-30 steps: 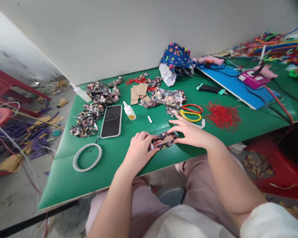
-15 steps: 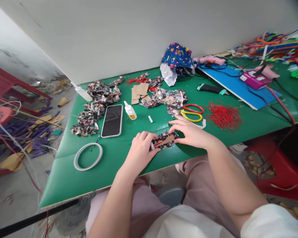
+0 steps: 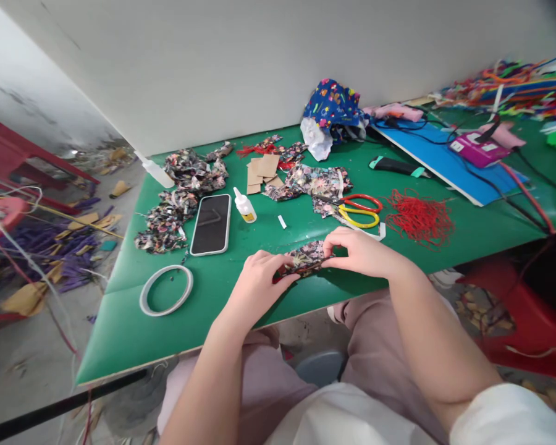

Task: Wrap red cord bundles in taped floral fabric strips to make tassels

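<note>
A small strip of dark flowered fabric lies near the table's front edge, folded over, with a bit of red showing at its left end. My left hand grips its left end between thumb and fingers. At the right end, my right hand pinches the fabric with bent fingers. Just beyond my right hand rest scissors with one red and one yellow handle, partly over more flowered fabric. A small glue bottle and a white scrap are past my left hand.
On the green table are a phone, a white tape ring, cardboard pieces, red cords, and a black-and-green cutter. A blue board carries a purple box with cables. Crumpled fabric lies left.
The fabric strip lay open with brown card and red cord showing; now its far side is folded over them. My right hand's fingers have closed in from spread to a pinch.
</note>
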The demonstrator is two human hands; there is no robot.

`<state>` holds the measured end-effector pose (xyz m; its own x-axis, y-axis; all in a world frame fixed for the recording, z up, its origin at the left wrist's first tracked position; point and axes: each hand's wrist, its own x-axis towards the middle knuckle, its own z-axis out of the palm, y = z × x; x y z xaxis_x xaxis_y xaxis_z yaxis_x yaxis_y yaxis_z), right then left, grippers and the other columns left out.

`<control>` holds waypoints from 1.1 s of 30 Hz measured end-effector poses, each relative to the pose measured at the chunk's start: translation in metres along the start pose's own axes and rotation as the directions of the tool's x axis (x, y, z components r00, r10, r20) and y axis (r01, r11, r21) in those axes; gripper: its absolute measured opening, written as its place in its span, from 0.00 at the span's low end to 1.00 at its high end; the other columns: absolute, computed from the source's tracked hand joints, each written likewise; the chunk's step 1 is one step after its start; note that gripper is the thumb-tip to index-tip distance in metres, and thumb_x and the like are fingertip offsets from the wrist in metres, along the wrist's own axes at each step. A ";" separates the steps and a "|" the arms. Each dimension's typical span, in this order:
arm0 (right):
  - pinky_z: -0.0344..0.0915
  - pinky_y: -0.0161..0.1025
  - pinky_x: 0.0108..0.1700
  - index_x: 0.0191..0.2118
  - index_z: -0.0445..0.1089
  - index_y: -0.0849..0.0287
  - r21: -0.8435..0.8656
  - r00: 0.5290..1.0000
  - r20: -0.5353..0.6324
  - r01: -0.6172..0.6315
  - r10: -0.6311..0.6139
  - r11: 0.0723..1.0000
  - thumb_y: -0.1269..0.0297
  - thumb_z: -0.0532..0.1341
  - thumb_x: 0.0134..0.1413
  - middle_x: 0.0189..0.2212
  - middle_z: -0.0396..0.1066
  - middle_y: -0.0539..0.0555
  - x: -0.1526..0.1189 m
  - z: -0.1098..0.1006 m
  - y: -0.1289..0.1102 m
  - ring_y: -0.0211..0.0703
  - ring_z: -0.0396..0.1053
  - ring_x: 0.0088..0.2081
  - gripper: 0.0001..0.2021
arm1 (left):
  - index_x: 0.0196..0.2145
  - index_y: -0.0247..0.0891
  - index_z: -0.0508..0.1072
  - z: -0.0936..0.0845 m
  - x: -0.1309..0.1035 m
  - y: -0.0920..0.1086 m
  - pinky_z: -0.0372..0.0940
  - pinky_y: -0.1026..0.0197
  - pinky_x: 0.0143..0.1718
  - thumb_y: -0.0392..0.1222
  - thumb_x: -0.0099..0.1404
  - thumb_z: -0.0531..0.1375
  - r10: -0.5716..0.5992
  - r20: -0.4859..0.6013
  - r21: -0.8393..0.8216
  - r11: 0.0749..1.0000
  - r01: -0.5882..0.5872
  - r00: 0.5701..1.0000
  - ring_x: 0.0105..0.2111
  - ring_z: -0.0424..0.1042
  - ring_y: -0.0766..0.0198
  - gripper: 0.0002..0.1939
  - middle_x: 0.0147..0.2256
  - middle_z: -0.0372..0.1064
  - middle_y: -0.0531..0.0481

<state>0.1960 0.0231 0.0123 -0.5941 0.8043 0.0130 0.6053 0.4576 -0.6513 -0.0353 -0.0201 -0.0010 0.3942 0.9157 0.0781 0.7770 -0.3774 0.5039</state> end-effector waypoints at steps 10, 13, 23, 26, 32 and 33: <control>0.57 0.33 0.25 0.30 0.62 0.57 0.509 0.966 -0.060 -0.187 0.251 0.840 0.54 0.63 0.44 0.22 0.64 0.46 0.007 0.018 -0.007 0.34 0.61 0.22 0.14 | 0.42 0.39 0.72 -0.018 -0.019 -0.006 0.62 0.66 0.27 0.52 0.58 0.58 -0.273 0.094 -0.395 0.872 0.288 0.957 0.24 0.67 0.67 0.18 0.26 0.70 0.55; 0.54 0.30 0.20 0.29 0.61 0.57 0.593 0.955 -0.065 -0.196 0.289 0.781 0.54 0.63 0.43 0.20 0.63 0.44 0.011 0.025 -0.010 0.32 0.59 0.20 0.13 | 0.44 0.38 0.71 -0.019 -0.026 -0.014 0.62 0.66 0.24 0.53 0.57 0.59 -0.337 0.104 -0.446 0.826 0.346 0.936 0.20 0.66 0.69 0.21 0.25 0.69 0.55; 0.50 0.29 0.16 0.31 0.63 0.58 0.608 0.924 -0.051 -0.273 0.379 0.746 0.53 0.63 0.43 0.18 0.64 0.44 0.019 0.042 -0.015 0.30 0.59 0.16 0.15 | 0.41 0.42 0.75 -0.033 -0.060 -0.035 0.64 0.64 0.34 0.47 0.63 0.53 -0.249 -0.098 -0.202 0.953 0.226 0.964 0.31 0.70 0.64 0.14 0.34 0.72 0.51; 0.50 0.28 0.16 0.31 0.63 0.58 0.609 0.925 -0.038 -0.278 0.377 0.743 0.54 0.63 0.43 0.16 0.63 0.43 0.027 0.049 -0.023 0.29 0.57 0.15 0.14 | 0.41 0.40 0.74 -0.038 -0.073 -0.044 0.63 0.63 0.37 0.45 0.64 0.53 -0.227 -0.211 -0.117 0.972 0.206 0.951 0.35 0.69 0.63 0.14 0.35 0.71 0.50; 0.49 0.29 0.15 0.31 0.64 0.59 0.546 0.936 0.007 -0.299 0.352 0.783 0.53 0.63 0.42 0.18 0.65 0.45 0.049 0.060 -0.042 0.28 0.55 0.14 0.15 | 0.39 0.40 0.75 -0.044 -0.093 -0.058 0.62 0.62 0.38 0.45 0.65 0.51 -0.305 -0.220 -0.024 0.951 0.307 0.927 0.36 0.69 0.62 0.14 0.35 0.72 0.50; 0.50 0.29 0.15 0.31 0.64 0.59 0.523 0.939 0.010 -0.297 0.343 0.799 0.52 0.63 0.42 0.17 0.64 0.45 0.052 0.062 -0.043 0.28 0.55 0.14 0.15 | 0.39 0.40 0.74 -0.044 -0.096 -0.059 0.61 0.62 0.38 0.45 0.65 0.51 -0.316 -0.219 0.000 0.946 0.324 0.923 0.36 0.69 0.61 0.14 0.35 0.72 0.50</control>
<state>0.1064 0.0215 -0.0055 -0.3559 0.9085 -0.2188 0.3831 -0.0717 -0.9209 -0.1405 -0.0794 -0.0001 0.0106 0.9948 0.1008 0.8627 -0.0601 0.5022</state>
